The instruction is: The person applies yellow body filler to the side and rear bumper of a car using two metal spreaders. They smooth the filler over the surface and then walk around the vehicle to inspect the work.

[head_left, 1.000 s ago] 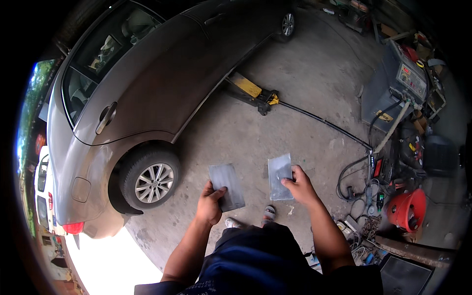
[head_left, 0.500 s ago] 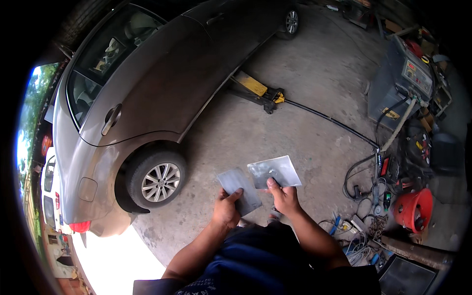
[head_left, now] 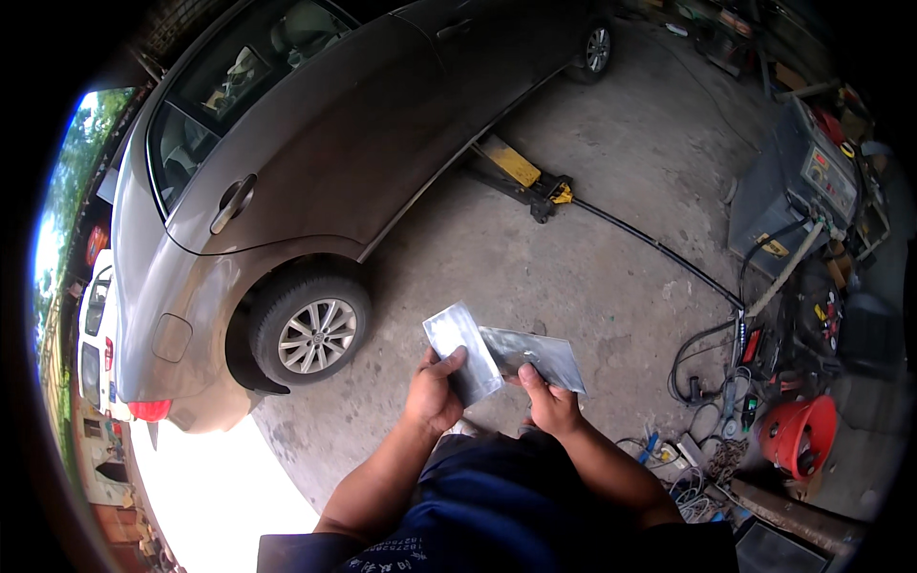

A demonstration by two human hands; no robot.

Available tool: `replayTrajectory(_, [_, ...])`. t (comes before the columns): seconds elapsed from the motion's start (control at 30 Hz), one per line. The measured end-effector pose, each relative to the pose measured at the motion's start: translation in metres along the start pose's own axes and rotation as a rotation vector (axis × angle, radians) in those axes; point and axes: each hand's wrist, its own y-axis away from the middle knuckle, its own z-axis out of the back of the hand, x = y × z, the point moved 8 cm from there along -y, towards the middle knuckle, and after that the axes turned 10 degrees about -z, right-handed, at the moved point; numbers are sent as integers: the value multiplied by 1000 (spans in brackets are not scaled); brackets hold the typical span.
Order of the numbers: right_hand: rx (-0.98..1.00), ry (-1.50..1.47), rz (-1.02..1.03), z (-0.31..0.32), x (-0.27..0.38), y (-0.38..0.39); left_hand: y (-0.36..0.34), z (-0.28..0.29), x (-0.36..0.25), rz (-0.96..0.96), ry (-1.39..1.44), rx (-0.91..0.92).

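In front of my body, my left hand (head_left: 435, 396) grips a thin, grey, rectangular metal plate (head_left: 465, 349), thumb on its upper face. A second shiny thin plate (head_left: 557, 359) is pinched in my right hand (head_left: 552, 404), its thumb also on top. Dark grey smears mark the surface of this right plate. The two plates meet or overlap at their inner edges; whether they touch I cannot tell. Fingers beneath both plates are mostly hidden.
A grey-brown car (head_left: 315, 162) stands at the left, with a yellow floor jack (head_left: 516, 167) at its side and a long handle reaching right. A grey machine (head_left: 788, 191), cables, tools and a red bucket (head_left: 800, 435) crowd the right side.
The left plate has turned more upright and catches more light. The right plate has swung clockwise and tilted, its inner edge now behind the left plate. The view has shifted slightly.
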Motion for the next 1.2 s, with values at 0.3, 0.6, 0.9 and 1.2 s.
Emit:
replayTrajectory(0.3, [164,-746,-289,-3,16,-25,14,0,-6,282,83,234])
replayTrajectory(0.6, [156,-863,-428,3,-11,-17,15,-8,-30,152,121,267])
replayTrajectory(0.9, [-35,-63,-36,-13,28,-7,15,4,-28,-238,-49,77])
replayTrajectory(1.2, [-18,203,33,-40,44,-1,25,5,-44,-516,-173,-60])
